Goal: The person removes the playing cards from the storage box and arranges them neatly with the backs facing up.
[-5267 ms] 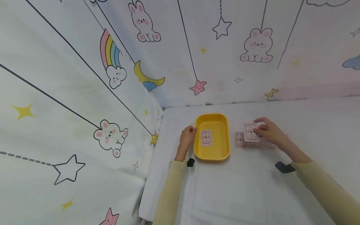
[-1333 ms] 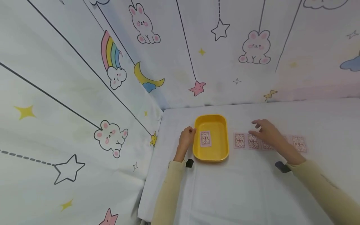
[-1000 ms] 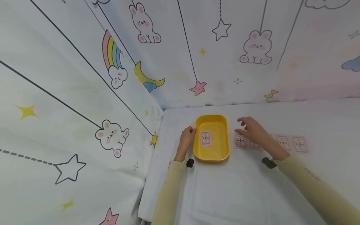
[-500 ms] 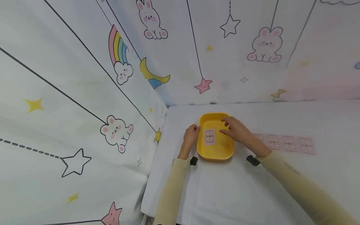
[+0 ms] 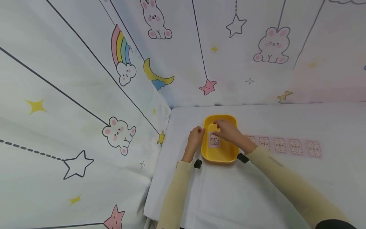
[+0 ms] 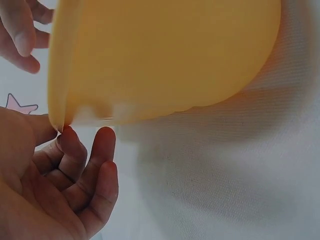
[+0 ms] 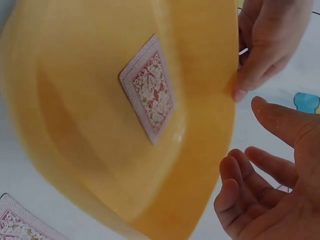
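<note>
My left hand pinches the left rim of a yellow tray between thumb and fingers; in the left wrist view those fingertips meet at the tray's edge. Inside the tray, toward its left side, lies a playing card with its patterned red-and-pink back up. Over the tray reaches my right hand, fingers parted and loosely bent, with nothing between them. The right wrist view shows the card in full, apart from the right hand. The right forearm and hand cover part of the tray's right side.
To the right of the tray, a row of several playing cards lies back side up on the white cloth. A curtain with printed bunnies and stars hangs behind and to the left.
Earlier my right hand held a card above the row; that card now lies in the row. The emptied right hand has moved left over the tray. My left hand stays at the rim.
</note>
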Action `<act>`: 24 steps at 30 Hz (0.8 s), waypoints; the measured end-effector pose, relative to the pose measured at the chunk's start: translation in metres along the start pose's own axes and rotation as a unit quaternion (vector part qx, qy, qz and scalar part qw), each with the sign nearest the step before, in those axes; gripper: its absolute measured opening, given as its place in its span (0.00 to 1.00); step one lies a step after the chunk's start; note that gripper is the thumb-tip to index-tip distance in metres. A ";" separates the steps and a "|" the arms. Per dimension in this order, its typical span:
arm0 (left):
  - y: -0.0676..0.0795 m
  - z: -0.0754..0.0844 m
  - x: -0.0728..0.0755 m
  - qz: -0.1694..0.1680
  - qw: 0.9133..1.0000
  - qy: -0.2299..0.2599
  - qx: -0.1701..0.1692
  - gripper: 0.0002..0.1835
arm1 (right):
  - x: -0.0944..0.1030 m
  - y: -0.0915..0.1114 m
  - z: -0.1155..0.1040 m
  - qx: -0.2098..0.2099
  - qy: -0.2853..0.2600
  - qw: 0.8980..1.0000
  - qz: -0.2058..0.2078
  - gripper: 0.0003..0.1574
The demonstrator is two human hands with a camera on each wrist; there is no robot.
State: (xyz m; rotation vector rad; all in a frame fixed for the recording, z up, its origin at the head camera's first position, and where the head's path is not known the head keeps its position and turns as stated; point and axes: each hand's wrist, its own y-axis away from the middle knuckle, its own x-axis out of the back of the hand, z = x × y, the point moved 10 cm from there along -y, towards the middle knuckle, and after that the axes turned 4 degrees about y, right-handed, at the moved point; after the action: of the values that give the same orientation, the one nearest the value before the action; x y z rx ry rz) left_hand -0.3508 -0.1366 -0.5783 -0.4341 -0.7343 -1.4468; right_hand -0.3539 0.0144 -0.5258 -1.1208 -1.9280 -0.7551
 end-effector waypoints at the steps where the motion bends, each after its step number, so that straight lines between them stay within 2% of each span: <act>1: 0.000 0.000 0.000 0.000 1.000 0.000 -0.001 0.16 | -0.002 -0.002 0.000 0.000 0.003 1.000 -0.003 0.35; 8: -0.001 0.000 0.000 0.001 1.000 -0.003 0.001 0.17 | -0.018 -0.016 0.005 -0.019 0.017 0.999 -0.047 0.35; 14: -0.002 -0.001 0.000 0.003 1.000 -0.005 0.003 0.17 | -0.040 -0.026 0.010 -0.041 0.080 0.990 -0.113 0.34; 19: -0.003 -0.002 -0.001 -0.001 1.000 -0.005 0.014 0.16 | -0.060 -0.027 0.017 -0.065 0.132 0.976 -0.158 0.45; 24: -0.003 -0.002 0.000 -0.005 1.000 -0.001 0.016 0.16 | -0.066 -0.026 0.016 -0.072 0.156 0.971 -0.164 0.50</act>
State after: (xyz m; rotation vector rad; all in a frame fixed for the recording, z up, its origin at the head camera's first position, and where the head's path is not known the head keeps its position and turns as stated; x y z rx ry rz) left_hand -0.3532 -0.1383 -0.5802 -0.4076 -0.7608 -1.4424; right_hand -0.3609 -0.0138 -0.5929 -0.7163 -1.8271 -1.1921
